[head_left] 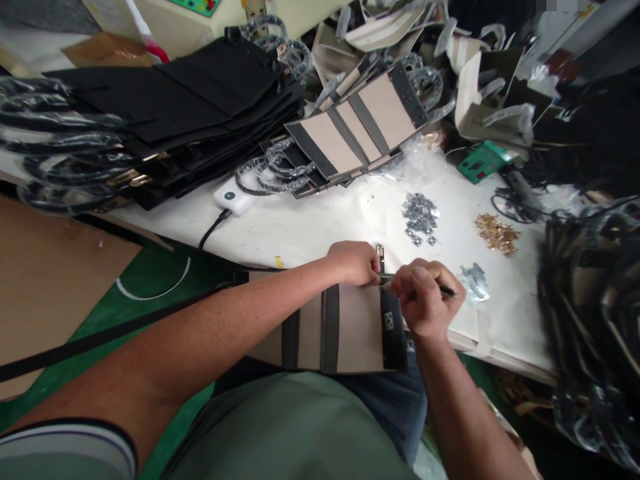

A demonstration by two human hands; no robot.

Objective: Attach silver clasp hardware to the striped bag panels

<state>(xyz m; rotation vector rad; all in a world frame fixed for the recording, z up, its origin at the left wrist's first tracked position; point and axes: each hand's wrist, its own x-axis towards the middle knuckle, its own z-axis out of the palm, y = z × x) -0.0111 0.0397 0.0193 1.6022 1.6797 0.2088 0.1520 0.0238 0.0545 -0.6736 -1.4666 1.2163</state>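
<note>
A panel (pixel 360 333) with beige lining and black bands, like a flat bag body, lies across my lap against the table edge. My left hand (pixel 354 262) is closed at its far edge, beside a gold-coloured metal fitting (pixel 381 252) on a black strap. What its fingers pinch is hidden. My right hand (pixel 429 297) is wrapped round a thin tool (pixel 447 291) whose dark end sticks out on the right. The tool's kind is unclear; its slim front part points toward my left fingers. A small square metal plate (pixel 389 321) sits on the panel's black end band.
On the white table (pixel 320 227) lie small square plates (pixel 420 215), gold-coloured fittings (pixel 497 233) and silvery pieces (pixel 474 283). Behind are stacked black panels (pixel 190 87) with plastic-wrapped handles, lined panels (pixel 357 127) and a white box with a cable (pixel 233 197). Dark bags (pixel 575 300) hang right.
</note>
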